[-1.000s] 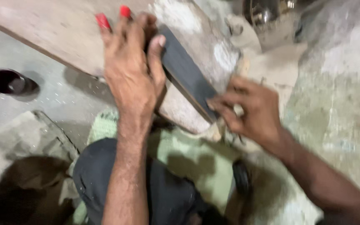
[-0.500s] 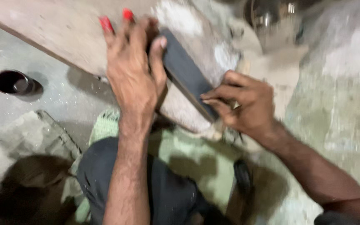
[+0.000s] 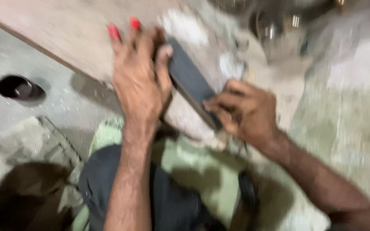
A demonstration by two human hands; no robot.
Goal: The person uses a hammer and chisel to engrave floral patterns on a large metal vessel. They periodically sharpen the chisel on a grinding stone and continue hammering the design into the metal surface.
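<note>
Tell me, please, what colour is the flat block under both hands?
The flat block is dark grey, nearly black; the head view, the only one, shows it despite blur.

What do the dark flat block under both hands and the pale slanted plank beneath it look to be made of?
The dark flat rectangular block, held by the left hand and right hand, looks like matt grey stone, though blur leaves this open. The pale slanted plank seems unfinished wood: dull tan with whitish smears.

Two hands are in view: one left hand (image 3: 138, 81) and one right hand (image 3: 246, 112). There is one dark flat stone (image 3: 191, 83), one wooden board (image 3: 65, 30), one black cup (image 3: 16, 87) and one shiny metal pot (image 3: 285, 32).
</note>
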